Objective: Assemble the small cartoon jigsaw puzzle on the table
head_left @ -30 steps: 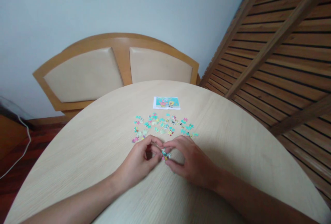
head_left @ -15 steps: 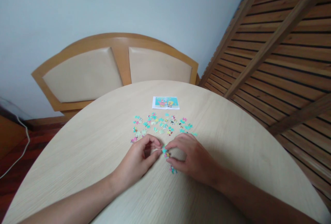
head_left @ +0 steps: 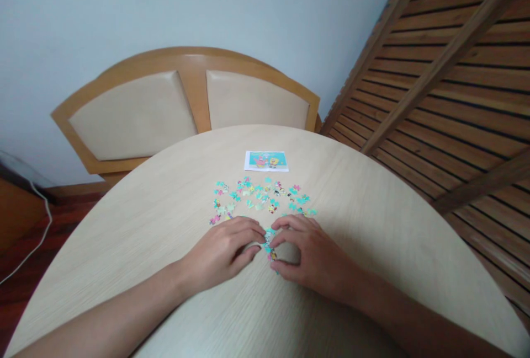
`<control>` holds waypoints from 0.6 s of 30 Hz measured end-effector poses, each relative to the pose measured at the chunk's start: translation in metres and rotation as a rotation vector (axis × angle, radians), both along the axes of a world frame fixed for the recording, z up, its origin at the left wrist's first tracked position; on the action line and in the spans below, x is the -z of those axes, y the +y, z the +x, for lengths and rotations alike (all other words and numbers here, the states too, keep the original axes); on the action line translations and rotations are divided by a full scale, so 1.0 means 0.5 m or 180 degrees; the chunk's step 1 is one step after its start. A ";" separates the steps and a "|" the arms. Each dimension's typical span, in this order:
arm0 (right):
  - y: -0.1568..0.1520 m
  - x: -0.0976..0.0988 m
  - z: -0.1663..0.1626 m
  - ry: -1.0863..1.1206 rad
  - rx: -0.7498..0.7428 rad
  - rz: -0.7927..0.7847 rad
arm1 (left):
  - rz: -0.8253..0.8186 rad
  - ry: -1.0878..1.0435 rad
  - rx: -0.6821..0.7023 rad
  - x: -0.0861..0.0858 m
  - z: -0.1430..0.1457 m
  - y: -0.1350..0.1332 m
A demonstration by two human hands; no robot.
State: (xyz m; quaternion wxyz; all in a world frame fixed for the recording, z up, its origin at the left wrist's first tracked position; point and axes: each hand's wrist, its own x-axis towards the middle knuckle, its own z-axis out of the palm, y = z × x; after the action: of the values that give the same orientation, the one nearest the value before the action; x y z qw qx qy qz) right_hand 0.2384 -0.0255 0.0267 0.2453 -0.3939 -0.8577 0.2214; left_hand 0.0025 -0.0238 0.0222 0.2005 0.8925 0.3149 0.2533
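Observation:
On the table in front of me a short strip of small joined jigsaw pieces (head_left: pixel 269 236) runs toward me, coloured teal, white, pink and yellow. My left hand (head_left: pixel 232 245) is at its upper left, curled fingertips pressed to the top piece and thumb a little lower. From the right, my right hand (head_left: pixel 308 247) grips the strip between bent fingers and thumb. Its lower end is partly hidden behind the right thumb. Beyond both hands lie several loose jigsaw pieces (head_left: pixel 260 197), teal, pink, yellow and pale green.
A small picture card (head_left: pixel 266 161) with two cartoon figures on teal lies behind the loose pieces. The round wooden table (head_left: pixel 144 225) fills the foreground. A padded chair back (head_left: pixel 199 93) stands at the far edge, and a slatted wood panel (head_left: pixel 447 71) rises at right.
Another teal-and-white piece now shows at the strip's upper end. My left fingers have stretched forward over the top piece, and the strip's lower end is more covered by my right hand.

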 end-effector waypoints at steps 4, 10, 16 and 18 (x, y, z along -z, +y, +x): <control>-0.001 0.000 0.000 -0.0014 -0.0002 -0.0016 | 0.0003 0.0112 0.0084 -0.004 -0.002 0.003; -0.002 -0.003 0.001 -0.0127 -0.0050 -0.0013 | 0.0070 0.0188 0.0152 -0.007 -0.004 0.002; -0.003 -0.006 0.006 -0.0094 -0.0134 0.0075 | 0.0035 0.0253 0.0188 -0.008 -0.008 0.003; -0.002 -0.004 0.006 -0.0089 -0.0178 0.0126 | 0.0034 0.0260 0.0202 -0.007 -0.008 0.004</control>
State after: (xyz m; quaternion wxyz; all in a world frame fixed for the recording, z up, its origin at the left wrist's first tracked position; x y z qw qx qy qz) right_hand 0.2412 -0.0264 0.0288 0.2347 -0.3678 -0.8760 0.2056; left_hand -0.0017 -0.0220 0.0257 0.1906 0.9127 0.2930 0.2118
